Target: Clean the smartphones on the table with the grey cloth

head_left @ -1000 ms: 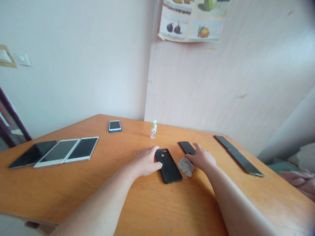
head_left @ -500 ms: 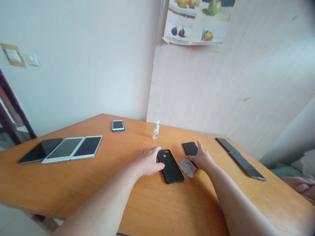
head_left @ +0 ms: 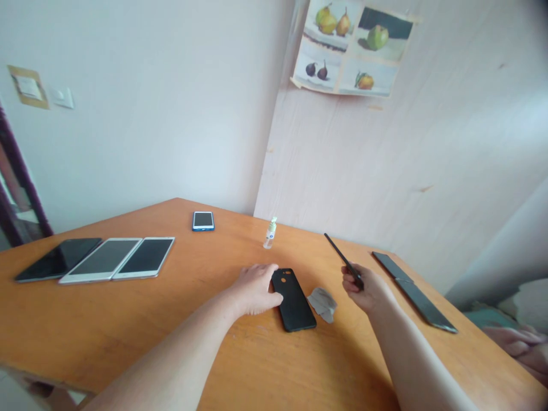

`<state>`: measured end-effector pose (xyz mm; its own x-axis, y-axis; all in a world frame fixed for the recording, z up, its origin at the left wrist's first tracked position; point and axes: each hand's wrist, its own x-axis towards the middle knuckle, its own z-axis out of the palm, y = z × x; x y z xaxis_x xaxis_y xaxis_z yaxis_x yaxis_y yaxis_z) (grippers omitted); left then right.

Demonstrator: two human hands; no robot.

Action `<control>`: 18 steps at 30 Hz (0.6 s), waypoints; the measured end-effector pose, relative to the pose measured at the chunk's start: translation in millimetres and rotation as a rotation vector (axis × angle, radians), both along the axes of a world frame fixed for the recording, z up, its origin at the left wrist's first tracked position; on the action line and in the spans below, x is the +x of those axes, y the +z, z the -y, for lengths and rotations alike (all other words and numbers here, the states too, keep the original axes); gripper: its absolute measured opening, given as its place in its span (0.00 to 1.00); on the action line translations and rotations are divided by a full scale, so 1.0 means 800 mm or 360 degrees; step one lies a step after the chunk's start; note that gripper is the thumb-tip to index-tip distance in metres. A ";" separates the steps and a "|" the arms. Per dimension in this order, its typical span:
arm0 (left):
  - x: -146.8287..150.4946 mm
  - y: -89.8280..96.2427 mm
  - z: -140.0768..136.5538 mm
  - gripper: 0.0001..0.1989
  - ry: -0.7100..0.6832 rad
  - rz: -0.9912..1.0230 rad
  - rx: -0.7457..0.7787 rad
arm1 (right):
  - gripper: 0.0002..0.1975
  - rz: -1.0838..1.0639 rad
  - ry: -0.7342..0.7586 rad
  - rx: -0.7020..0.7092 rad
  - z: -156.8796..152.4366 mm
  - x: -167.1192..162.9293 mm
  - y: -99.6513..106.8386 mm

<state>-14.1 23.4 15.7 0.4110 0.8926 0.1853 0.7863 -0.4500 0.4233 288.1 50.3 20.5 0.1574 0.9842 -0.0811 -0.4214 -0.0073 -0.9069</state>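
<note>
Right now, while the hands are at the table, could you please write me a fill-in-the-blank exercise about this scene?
The ____ hand holds a black smartphone raised above the table.
Nearest the left hand lies an empty phone case, coloured ____.
The pump bottle has a pale ____ top.
In the row at left, ____ touchscreen devices have white frames.
Missing words: right; black; green; two.

1. A plain wooden table [head_left: 128,319] stands by a pale wall [head_left: 149,125] in what looks like a home.
2. Fruit pictures [head_left: 353,57] hang above.
3. A switch [head_left: 64,97] sits at left; rumpled fabric [head_left: 520,341] lies at right.
</note>
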 end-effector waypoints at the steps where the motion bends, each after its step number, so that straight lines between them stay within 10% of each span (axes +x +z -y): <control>1: 0.000 0.000 0.001 0.29 0.0002 0.0005 -0.0001 | 0.07 -0.0081 0.0071 -0.0007 0.005 -0.002 0.007; 18: 0.001 0.006 0.006 0.30 0.0018 -0.0007 -0.0013 | 0.13 -0.0855 0.0570 -0.0093 0.034 -0.024 0.039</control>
